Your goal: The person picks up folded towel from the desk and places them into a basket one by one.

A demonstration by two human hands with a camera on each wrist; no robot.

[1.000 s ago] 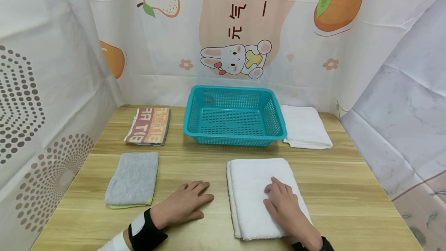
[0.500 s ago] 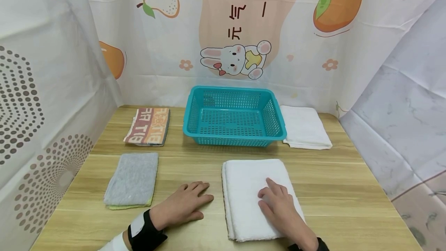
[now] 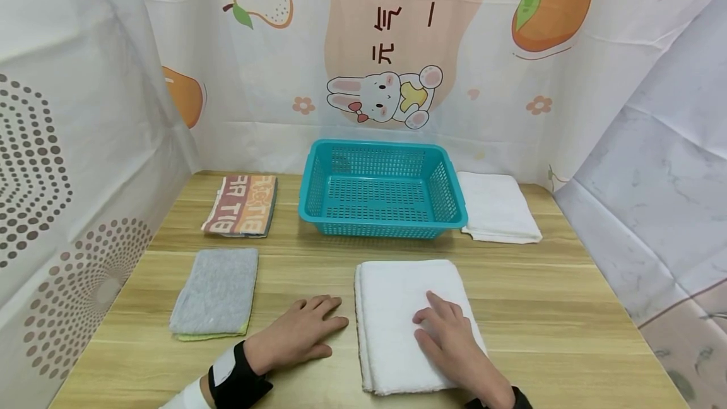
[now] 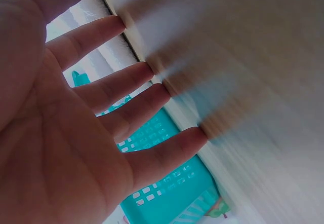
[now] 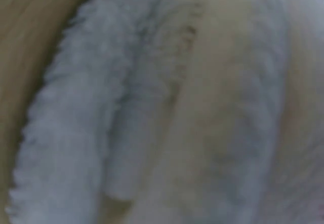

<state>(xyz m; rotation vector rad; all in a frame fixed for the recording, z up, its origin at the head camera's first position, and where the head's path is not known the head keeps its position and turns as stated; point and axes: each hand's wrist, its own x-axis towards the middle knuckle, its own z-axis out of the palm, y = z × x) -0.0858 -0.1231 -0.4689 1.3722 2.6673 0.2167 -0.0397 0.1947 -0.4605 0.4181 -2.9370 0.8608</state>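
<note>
A folded white towel point(image 3: 392, 320) lies on the table at front centre, its layered edge toward the left. My right hand point(image 3: 449, 339) rests on top of it with relaxed, slightly bent fingers. The right wrist view is filled by the towel's fluffy stacked folds point(image 5: 66, 133), and the hand itself is out of that picture. To the left of the towel, my left hand point(image 3: 298, 333) has its fingers spread and their tips on the bare wood. In the left wrist view the palm point(image 4: 61, 133) shows, with fingertips touching the tabletop and holding nothing.
A teal perforated basket point(image 3: 383, 226) stands at the back centre. Behind its right side lies another folded white towel point(image 3: 500, 207). On the left are a folded grey cloth point(image 3: 218, 292) and a folded orange-and-red patterned cloth point(image 3: 241, 207). Printed curtains point(image 3: 255, 81) surround the table point(image 3: 568, 320).
The front white towel has slid a little to the left across the table, with my right hand moving along on top of it. My left hand stays where it was.
</note>
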